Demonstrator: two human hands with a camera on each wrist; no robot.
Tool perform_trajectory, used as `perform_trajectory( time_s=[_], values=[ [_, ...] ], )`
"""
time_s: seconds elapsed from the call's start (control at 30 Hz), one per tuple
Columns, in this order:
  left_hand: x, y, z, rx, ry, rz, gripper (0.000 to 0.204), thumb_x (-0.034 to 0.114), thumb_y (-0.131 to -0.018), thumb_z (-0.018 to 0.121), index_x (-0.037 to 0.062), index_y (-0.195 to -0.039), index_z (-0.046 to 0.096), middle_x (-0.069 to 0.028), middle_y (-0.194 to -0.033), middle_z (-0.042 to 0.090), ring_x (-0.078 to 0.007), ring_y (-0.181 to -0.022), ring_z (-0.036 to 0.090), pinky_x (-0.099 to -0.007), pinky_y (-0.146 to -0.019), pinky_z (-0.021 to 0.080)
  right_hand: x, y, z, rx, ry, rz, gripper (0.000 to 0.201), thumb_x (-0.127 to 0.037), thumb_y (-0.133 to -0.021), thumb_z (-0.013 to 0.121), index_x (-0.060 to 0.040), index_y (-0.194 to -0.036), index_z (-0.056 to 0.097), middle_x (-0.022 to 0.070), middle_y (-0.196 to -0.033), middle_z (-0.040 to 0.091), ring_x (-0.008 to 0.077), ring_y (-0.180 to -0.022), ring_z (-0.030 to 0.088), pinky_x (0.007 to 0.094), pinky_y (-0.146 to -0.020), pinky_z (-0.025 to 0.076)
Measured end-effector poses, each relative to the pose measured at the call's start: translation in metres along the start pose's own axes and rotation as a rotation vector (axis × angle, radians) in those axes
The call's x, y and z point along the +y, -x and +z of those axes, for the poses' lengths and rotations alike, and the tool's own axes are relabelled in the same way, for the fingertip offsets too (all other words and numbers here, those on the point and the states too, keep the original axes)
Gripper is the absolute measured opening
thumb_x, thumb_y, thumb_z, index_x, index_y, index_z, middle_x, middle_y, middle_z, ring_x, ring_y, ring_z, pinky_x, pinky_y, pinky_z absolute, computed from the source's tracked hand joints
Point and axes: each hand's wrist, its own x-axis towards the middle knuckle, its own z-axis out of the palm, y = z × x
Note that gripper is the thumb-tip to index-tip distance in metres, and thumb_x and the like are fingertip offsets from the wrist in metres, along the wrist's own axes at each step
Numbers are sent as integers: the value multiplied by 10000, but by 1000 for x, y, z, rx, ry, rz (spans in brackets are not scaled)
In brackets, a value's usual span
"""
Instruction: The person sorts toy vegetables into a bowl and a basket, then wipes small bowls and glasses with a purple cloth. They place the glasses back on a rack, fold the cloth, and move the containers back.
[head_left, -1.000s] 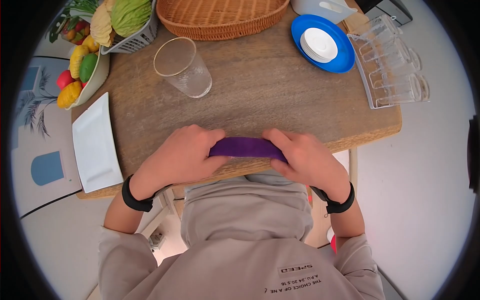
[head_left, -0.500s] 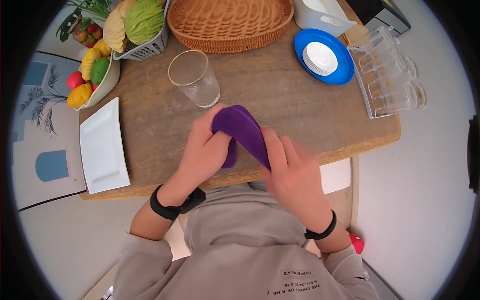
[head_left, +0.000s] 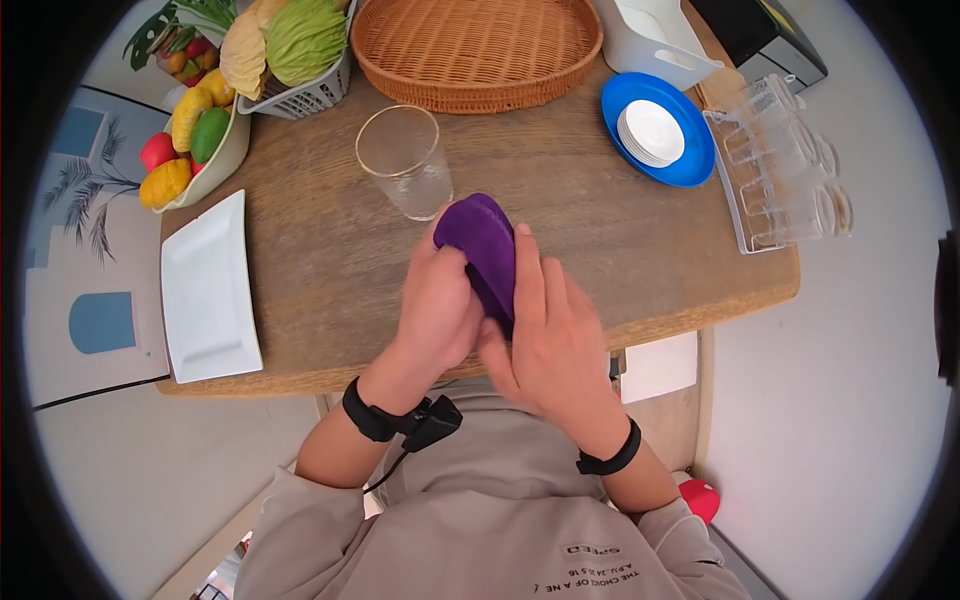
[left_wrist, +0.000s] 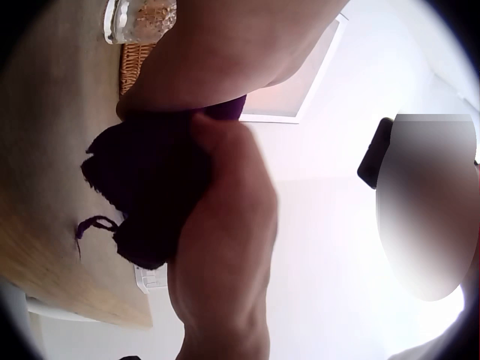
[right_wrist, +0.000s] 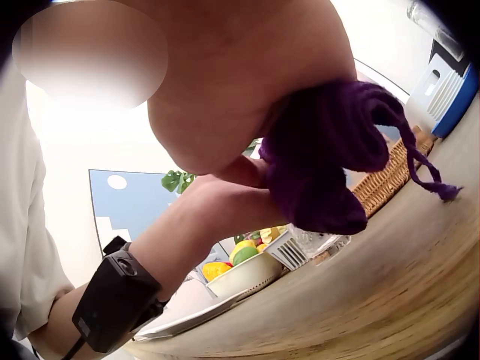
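A folded purple cloth (head_left: 485, 235) is held between both hands over the front of the table. My left hand (head_left: 437, 300) grips it from the left, the cloth bent over the fingers. On the other side, my right hand (head_left: 550, 335) pinches it, fingers lying along its right edge and thumb on the near side. In the right wrist view the cloth (right_wrist: 322, 157) hangs in thick folds, with a thin twisted strand dangling from it. Just beyond the left hand stands a clear glass (head_left: 408, 165) with a gold rim.
A white rectangular plate (head_left: 210, 290) lies at the left edge, below a bowl (head_left: 228, 165) of fruit. At the back are a vegetable basket (head_left: 310, 95) and a wicker tray (head_left: 480, 95). A blue plate (head_left: 695, 165) bears small white dishes; a rack (head_left: 742, 225) of glass mugs stands right.
The purple cloth went from stretched level between the hands to bent over, and now hangs folded together. The hands have come close together, the right one moving left against the cloth.
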Motion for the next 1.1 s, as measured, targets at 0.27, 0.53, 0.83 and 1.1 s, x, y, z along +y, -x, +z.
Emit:
perform_trajectory(
  time_s=[0.27,0.53,0.83,1.1],
  values=[
    [6,5,5,-206,224,-63,303,224,-1038,395,12,-1134,589,-151,-1166,647,-266,-1133,614,-411,-1018,495,5,-3,19,150,80,-90,942,-111,-696,697,55,-1524,281,284,-1251,468,440,-1094,509,541,-943,434],
    [18,-2,-13,-295,-67,42,355,262,-1059,375,-2,-1139,598,-140,-1132,656,-249,-1070,639,-386,-968,520,7,-3,-11,-7,-521,-4,915,-48,-743,714,36,-1532,260,283,-1285,470,477,-1159,510,501,-993,443],
    [17,-8,4,-351,63,8,326,246,-1037,381,10,-1162,569,-143,-1089,635,-301,-1101,623,-418,-979,512,16,5,1,81,-280,-39,930,-42,-841,704,24,-1581,144,278,-1194,524,460,-990,557,483,-859,483],
    [21,-19,-2,-525,287,-135,346,219,-1012,352,7,-1184,563,-178,-1079,620,-392,-1131,587,-482,-1026,477,13,8,-1,0,-401,57,895,-17,-868,689,-30,-1598,171,260,-1179,513,440,-990,562,477,-860,486]
  ],
)
